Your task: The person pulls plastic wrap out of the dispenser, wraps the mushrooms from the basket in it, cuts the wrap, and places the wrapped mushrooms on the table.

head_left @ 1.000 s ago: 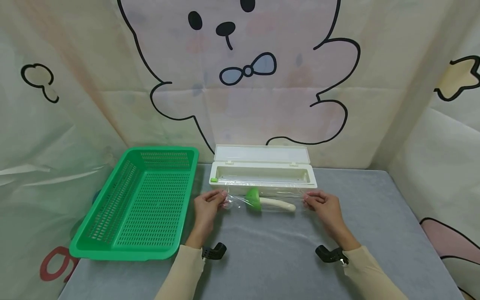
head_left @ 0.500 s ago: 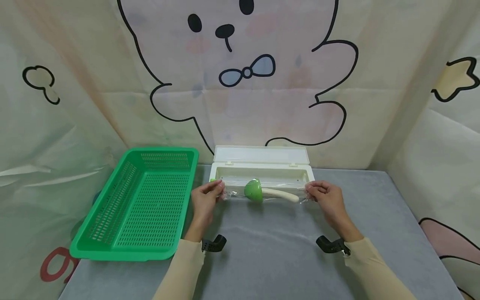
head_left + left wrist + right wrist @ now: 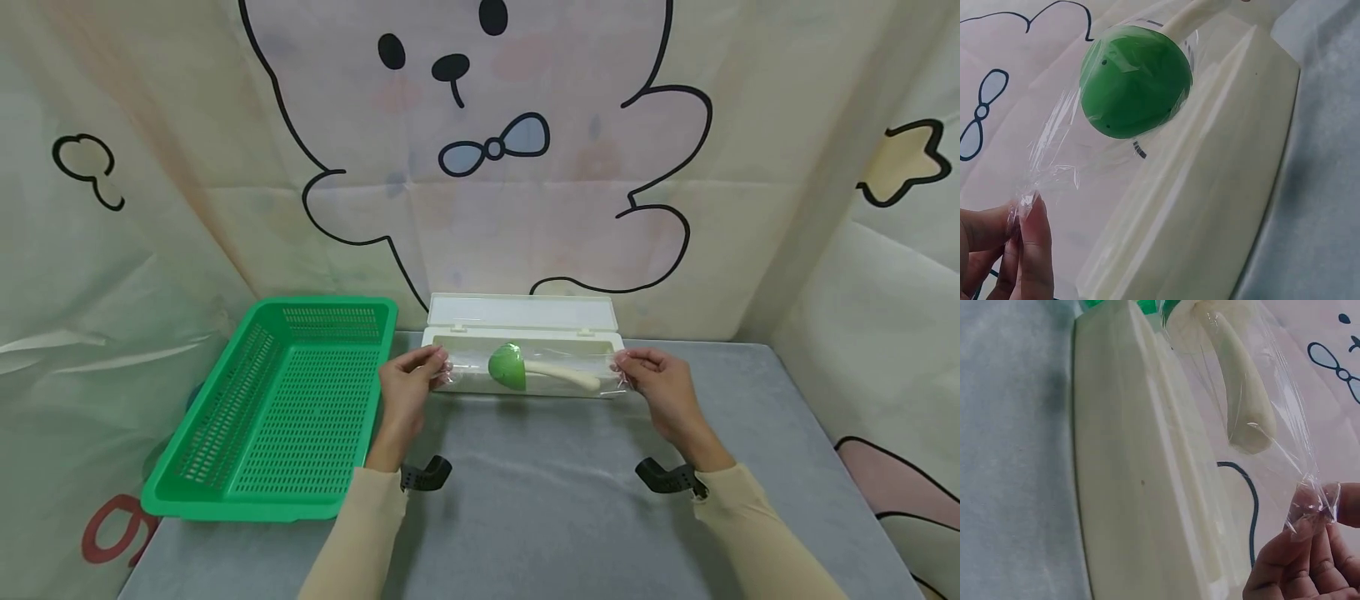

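Note:
A green-capped mushroom [image 3: 507, 367] with a long whitish stem lies in a sheet of clear plastic film [image 3: 467, 362], stem toward the right. My left hand [image 3: 405, 393] pinches the film's left end between thumb and fingers; that bunched film [image 3: 1030, 199] shows in the left wrist view. At the opposite end my right hand [image 3: 663, 396] pinches the gathered film [image 3: 1310, 506]. The film is stretched between both hands and overlaps the front of a long white box [image 3: 525, 312], whose hinged lid stands raised at the back. Part of the box's trough is hidden behind film and mushroom.
To the left stands a green perforated plastic basket [image 3: 247, 508], its right side close to my left hand. Grey cloth [image 3: 540, 517] covers the table. A printed curtain [image 3: 585, 217] hangs right behind the box.
Both hands have raised the film and mushroom and carried them away from me, from before the box to over its front. Both hands keep pinching the film's ends.

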### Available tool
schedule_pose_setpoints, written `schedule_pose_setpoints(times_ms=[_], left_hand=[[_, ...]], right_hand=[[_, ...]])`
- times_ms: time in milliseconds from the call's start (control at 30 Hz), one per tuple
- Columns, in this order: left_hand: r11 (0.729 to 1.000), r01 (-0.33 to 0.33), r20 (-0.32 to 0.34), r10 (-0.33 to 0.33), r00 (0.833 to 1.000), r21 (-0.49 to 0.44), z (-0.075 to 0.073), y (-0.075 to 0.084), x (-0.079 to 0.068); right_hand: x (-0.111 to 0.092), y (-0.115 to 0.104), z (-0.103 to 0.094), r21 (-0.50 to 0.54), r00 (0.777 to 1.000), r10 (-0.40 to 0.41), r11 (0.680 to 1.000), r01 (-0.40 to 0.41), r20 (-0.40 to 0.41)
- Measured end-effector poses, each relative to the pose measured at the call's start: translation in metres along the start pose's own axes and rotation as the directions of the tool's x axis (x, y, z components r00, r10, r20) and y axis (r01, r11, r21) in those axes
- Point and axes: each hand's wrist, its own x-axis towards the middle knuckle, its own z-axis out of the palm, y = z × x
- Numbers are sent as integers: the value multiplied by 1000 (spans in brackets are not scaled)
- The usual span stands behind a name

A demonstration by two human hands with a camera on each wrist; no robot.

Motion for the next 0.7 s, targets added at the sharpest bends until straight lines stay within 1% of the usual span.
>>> schedule_pose_setpoints(times_ms=[133, 300, 533, 700], left_hand=[[1000, -18, 7, 19, 1000, -22, 2, 8, -1], [998, -46, 14, 47, 999, -52, 3, 15, -3], [997, -51, 11, 52, 999, -56, 3, 22, -4], [994, -61, 21, 63, 998, -94, 3, 27, -3]], right_hand=[[-1, -6, -2, 67, 999, -18, 998, 16, 29], [-2, -13, -4, 106, 997, -47, 993, 40, 56], [-4, -24, -2, 114, 996, -55, 992, 48, 63], [-5, -31, -1, 127, 996, -69, 990, 61, 61]])
